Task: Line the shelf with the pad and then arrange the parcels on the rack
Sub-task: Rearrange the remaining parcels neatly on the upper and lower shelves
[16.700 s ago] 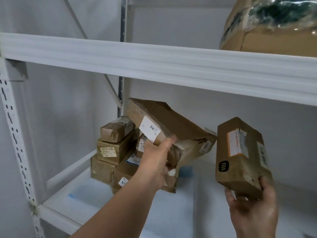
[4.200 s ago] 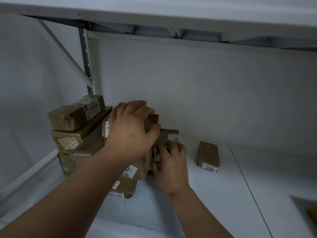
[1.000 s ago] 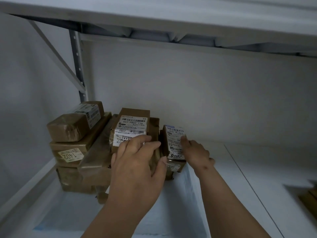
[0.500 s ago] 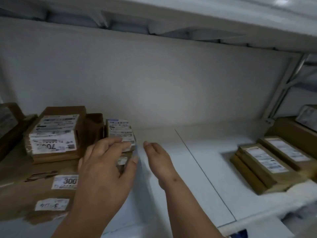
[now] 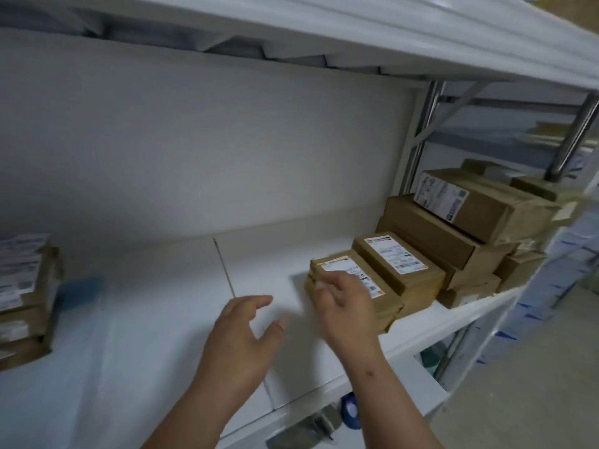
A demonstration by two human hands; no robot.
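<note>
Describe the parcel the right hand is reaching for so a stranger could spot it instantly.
Look at the right end of the white shelf, where brown boxes step upward. The parcel is the lowest, frontmost one, under the right hand. Its neighbour behind stands taller.

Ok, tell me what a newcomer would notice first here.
The two hands mid-frame: the right hand reaches onto a labelled parcel on the white shelf, the left hand hovers open beside it. Behind that parcel, brown boxes pile up at the right; another stack sits far left.
</note>
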